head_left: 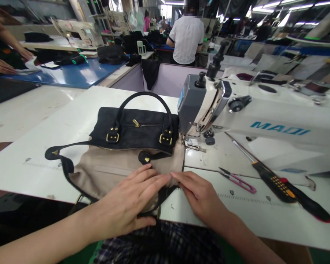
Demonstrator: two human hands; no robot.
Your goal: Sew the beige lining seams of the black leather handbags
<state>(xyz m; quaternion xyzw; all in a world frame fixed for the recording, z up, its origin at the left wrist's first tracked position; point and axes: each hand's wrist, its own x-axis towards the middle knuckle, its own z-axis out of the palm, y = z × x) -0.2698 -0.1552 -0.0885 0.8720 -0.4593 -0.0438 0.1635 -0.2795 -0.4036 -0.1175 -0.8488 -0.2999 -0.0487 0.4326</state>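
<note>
A black handbag lies on the sewing table, its zippered opening spread wide and beige lining showing. One arched handle with brass buckles stands up at the far side. My left hand rests on the lining at the near edge, fingers stretched flat and thumb apart. Close beside it, my right hand has its fingertips together at the lining's right edge, pinching the fabric there. The lining's right edge reaches the presser foot of the white sewing machine. What lies under my left palm is hidden.
Pink-handled thread snips, a screwdriver and another black-and-red-handled tool lie right of my right hand. A co-worker's hands hold papers at a blue table. A person in a white shirt stands behind the partition.
</note>
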